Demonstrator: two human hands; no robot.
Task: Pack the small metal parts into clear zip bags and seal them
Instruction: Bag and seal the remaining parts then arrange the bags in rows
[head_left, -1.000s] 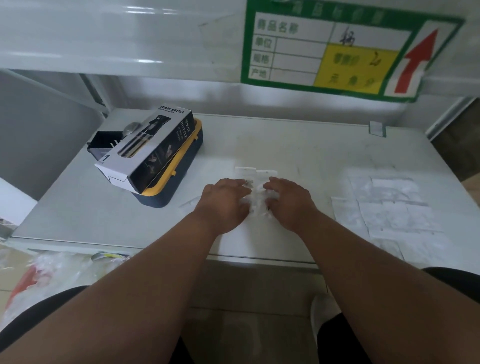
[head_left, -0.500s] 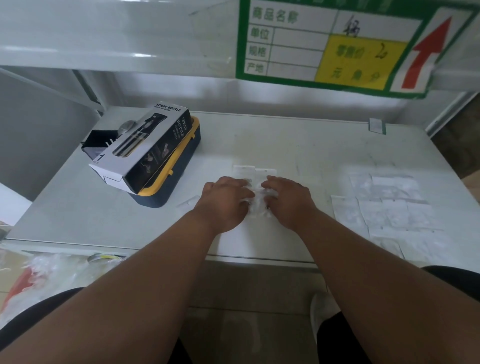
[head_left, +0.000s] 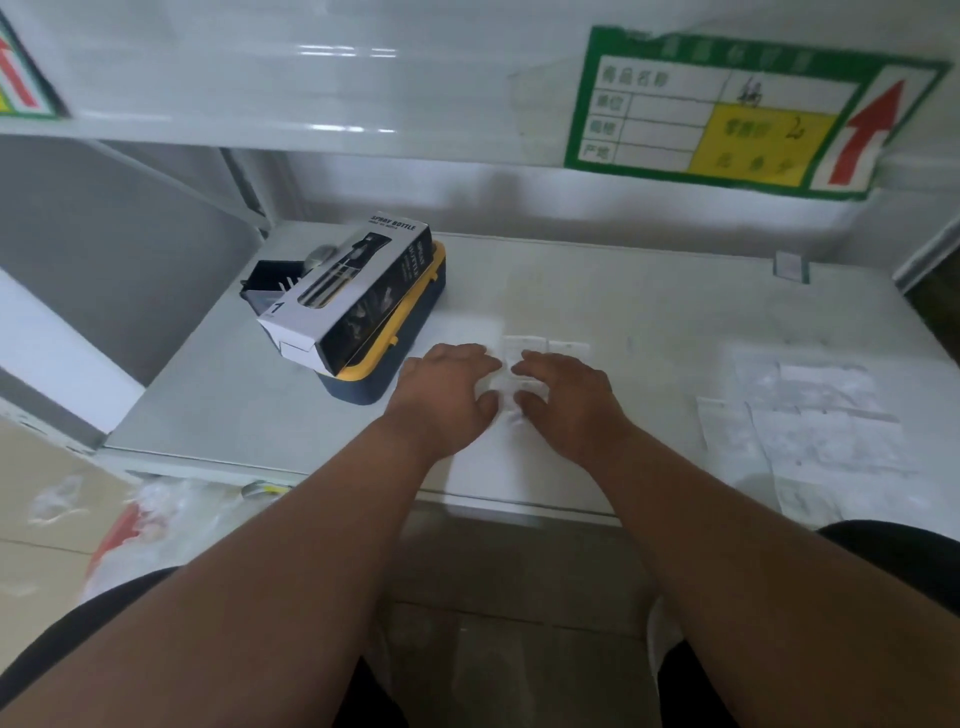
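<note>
Head view. My left hand (head_left: 449, 397) and my right hand (head_left: 569, 400) lie side by side on the white table (head_left: 649, 312), palms down, near its front edge. Between them lies a clear zip bag (head_left: 511, 387); the fingers and thumbs of both hands curl in and pinch it from either side. The bag's long axis runs away from me, and its far end points toward the back wall. Whether metal parts are inside it I cannot tell; the plastic is blurred. Just past my fingertips, further clear bags (head_left: 545, 345) lie flat on the table.

To my right, a spread of flat clear bags (head_left: 815, 410) covers the table, overlapping; their contents are not readable.

To my left, a blue box with a yellow rim (head_left: 410, 332) sits on the table, near my left hand. A black-and-white carton (head_left: 353, 296) marked "SPRAY BOTTLE" lies tilted across its top.

A green-bordered label (head_left: 727, 114) with a red arrow is fixed to the shelf above.
</note>
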